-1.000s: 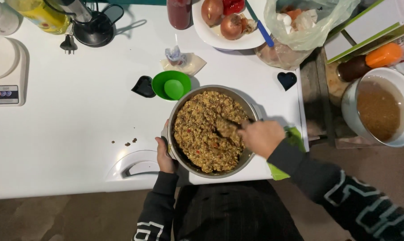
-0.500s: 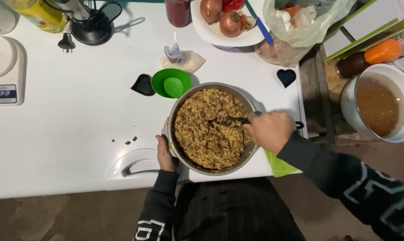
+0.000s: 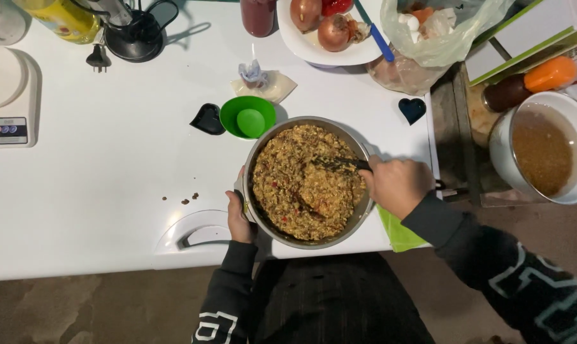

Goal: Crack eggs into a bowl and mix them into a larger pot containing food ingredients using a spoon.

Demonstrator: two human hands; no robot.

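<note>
A round metal pot (image 3: 256,143) full of a brownish-yellow rice mixture (image 3: 295,185) sits at the front edge of a white table (image 3: 110,159). My left hand (image 3: 237,216) grips the pot's left rim. My right hand (image 3: 396,185) is closed on a dark spoon (image 3: 339,164) whose head lies in the mixture, at the pot's right side. Both arms wear dark sleeves with white markings.
A green bowl (image 3: 247,116) and a black heart-shaped mould (image 3: 207,119) lie behind the pot. Further back stand a plate of onions (image 3: 320,32), a plastic bag (image 3: 428,32) and a kitchen scale (image 3: 8,95). A white pot of brown liquid (image 3: 543,150) stands right. A green cloth (image 3: 396,232) lies under my right wrist.
My right hand has moved the spoon from the pot's middle up toward its upper right side, stirring the mixture. My left hand keeps hold of the rim.
</note>
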